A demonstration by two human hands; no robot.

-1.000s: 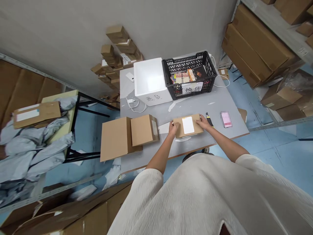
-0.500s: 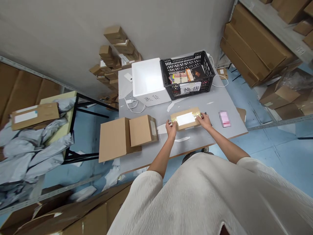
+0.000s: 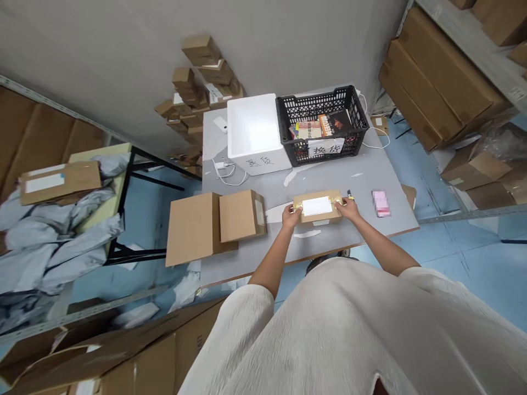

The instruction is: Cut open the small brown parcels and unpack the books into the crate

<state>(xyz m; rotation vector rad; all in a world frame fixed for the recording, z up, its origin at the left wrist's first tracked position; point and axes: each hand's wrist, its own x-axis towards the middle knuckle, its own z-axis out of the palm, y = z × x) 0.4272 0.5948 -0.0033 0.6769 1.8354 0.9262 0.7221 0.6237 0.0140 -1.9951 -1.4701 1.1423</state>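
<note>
A small cardboard box (image 3: 307, 218) with a white label (image 3: 317, 206) and shiny yellowish tape near both label ends is between my hands over the table. My left hand (image 3: 291, 215) grips its left end, thumb on top. At the right end, my right hand (image 3: 348, 208) holds it the same way, with fingers partly hidden. Just behind my right hand a small dark and yellow object (image 3: 349, 194) lies on the table; its kind is unclear. Further right lies a pink, blurred-out rectangular item (image 3: 381, 203).
On the grey table (image 3: 263, 269), two plain cardboard boxes (image 3: 193, 227) stand at left. A white foam box (image 3: 251, 131) and a black crate (image 3: 323, 148) with books stand at the back. Stacked cartons (image 3: 201, 52) rise behind. A side table (image 3: 127, 181) holds grey parcels.
The labelled box has shifted slightly right and toward me, with both hands still on its ends. The small dark and yellow object now shows beyond my right hand.
</note>
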